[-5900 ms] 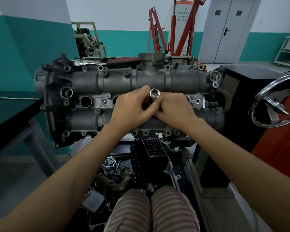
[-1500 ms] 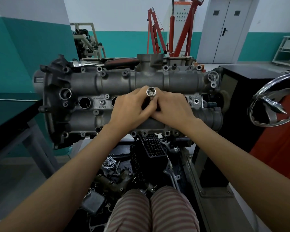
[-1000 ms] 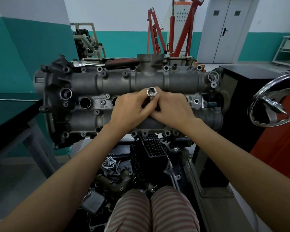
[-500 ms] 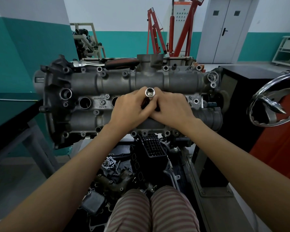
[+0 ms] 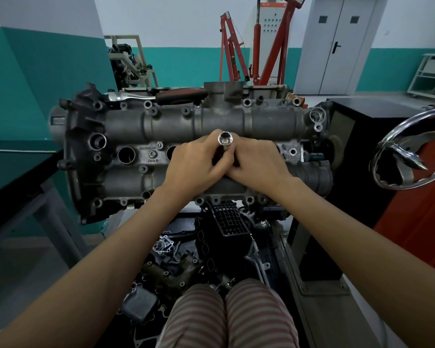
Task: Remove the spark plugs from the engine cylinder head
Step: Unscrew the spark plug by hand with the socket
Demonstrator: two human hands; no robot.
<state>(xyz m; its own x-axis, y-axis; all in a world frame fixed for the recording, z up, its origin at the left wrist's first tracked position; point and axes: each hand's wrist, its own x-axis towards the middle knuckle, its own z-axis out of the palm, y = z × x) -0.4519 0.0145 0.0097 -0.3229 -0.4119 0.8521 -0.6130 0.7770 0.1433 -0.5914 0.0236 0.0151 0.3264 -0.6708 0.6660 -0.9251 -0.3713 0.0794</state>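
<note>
- Spark plugs are not visible in the head view; I judge that the one being worked on sits deep in a well of the cylinder head [image 5: 186, 126], under the two hands, so its place is hidden.
- A shiny socket [image 5: 225, 139] stands out of that well in the middle row of the head. Its open end points up and toward the camera, so its long axis runs straight down into the well.
- The left hand [image 5: 194, 167] has its fingers curled round the socket from the left side, grasping it.
- The right hand [image 5: 256, 164] closes on the socket from the right side, fingertips meeting those of the left hand just below the socket's rim.
- Both hands are equally near; the plug lies directly below the grip, along the socket's axis.
- Two open wells [image 5: 126, 154] show to the left of the hands; whether they hold plugs I cannot tell.
- A ratchet wrench [image 5: 161, 96] lies on the far edge of the head, well apart from the hands.
- I judge the coming move as a turn or a lift along this same axis.
</note>
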